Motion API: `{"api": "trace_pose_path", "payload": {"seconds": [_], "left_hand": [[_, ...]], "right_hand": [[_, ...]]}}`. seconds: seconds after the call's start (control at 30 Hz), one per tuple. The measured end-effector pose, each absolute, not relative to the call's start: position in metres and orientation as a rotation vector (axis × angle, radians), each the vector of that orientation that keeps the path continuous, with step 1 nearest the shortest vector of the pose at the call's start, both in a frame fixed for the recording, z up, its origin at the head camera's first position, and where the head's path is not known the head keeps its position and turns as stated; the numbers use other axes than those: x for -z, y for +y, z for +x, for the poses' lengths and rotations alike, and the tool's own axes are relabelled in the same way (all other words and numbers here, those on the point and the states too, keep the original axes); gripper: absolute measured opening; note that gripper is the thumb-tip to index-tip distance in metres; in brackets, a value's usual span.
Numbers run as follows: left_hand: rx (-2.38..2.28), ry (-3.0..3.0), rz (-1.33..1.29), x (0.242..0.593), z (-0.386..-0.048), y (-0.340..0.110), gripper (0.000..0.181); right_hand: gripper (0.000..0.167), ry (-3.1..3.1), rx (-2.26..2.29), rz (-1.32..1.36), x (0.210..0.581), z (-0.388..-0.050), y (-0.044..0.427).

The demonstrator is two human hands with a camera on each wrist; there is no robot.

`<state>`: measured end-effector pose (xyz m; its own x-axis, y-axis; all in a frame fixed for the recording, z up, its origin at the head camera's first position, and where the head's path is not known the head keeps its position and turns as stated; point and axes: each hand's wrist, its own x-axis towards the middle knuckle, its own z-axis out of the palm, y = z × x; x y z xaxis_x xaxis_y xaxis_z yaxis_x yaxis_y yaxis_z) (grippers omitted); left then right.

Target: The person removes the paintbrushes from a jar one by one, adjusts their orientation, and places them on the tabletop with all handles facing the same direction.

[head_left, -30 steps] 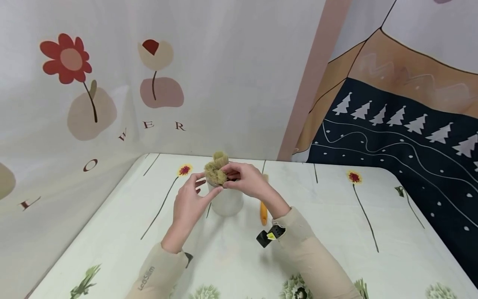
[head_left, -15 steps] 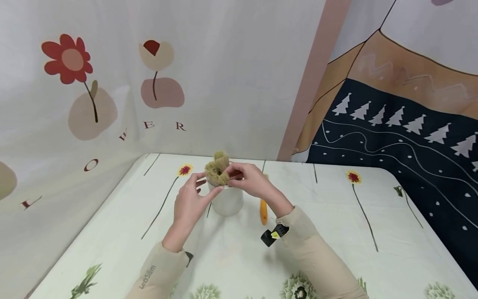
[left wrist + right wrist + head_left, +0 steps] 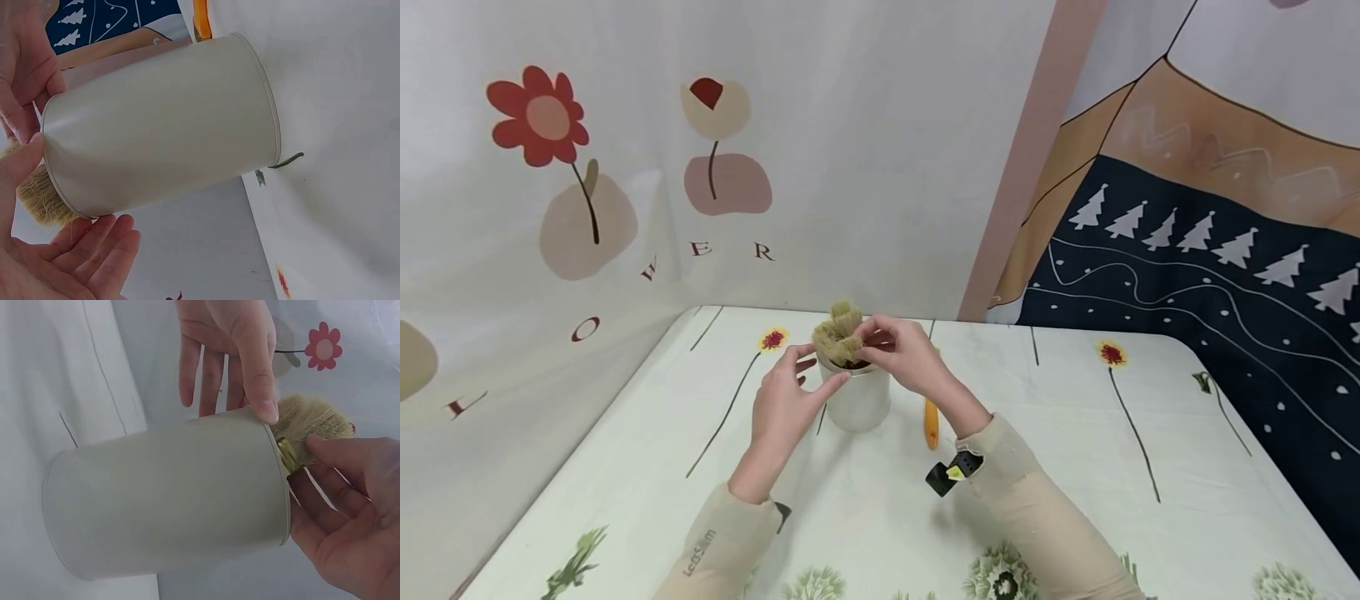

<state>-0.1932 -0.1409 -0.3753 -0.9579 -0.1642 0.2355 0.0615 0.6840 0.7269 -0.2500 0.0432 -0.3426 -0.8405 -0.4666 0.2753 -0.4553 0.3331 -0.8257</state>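
Over the last second, the pale tan, bushy-bristled brush (image 3: 835,340) has tilted up at the mouth of the white cylindrical container (image 3: 857,404). Its round bristle head faced the near side a moment ago; now it leans toward the far edge of the surface (image 3: 857,508), and a strip of dark interior (image 3: 852,364) shows under it at the rim. The right hand (image 3: 908,358) has shifted slightly with it, while the left hand (image 3: 781,402) has hardly moved. For the work in hand, this suggests the brush is being turned in place, its lower end probably inside the container.

The right hand's fingers are curled and pinch the brush near the base of its bristles. The left hand's fingers are spread and fairly straight, thumb touching the near rim, the others along the container's left side. The container stands upright toward the far edge, nearer the far left corner than the far right.

The right wrist view alone shows the brush's shiny gold band (image 3: 287,455), just beside the rim. Only the head view shows a second bristle tuft (image 3: 846,313) behind; whether it belongs to another brush cannot be told. The head view also places an orange-handled tool (image 3: 931,427) to the container's right.
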Motion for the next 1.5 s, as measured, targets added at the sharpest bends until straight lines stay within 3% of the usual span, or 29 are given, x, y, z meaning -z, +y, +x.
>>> {"api": "trace_pose_path", "payload": {"seconds": [1.5], "left_hand": [[1.116, -2.641, 0.100, 0.373, -0.192, -0.140, 0.071]], "right_hand": [[0.022, 2.581, 2.281, -0.963, 0.292, -0.239, 0.070]]}}
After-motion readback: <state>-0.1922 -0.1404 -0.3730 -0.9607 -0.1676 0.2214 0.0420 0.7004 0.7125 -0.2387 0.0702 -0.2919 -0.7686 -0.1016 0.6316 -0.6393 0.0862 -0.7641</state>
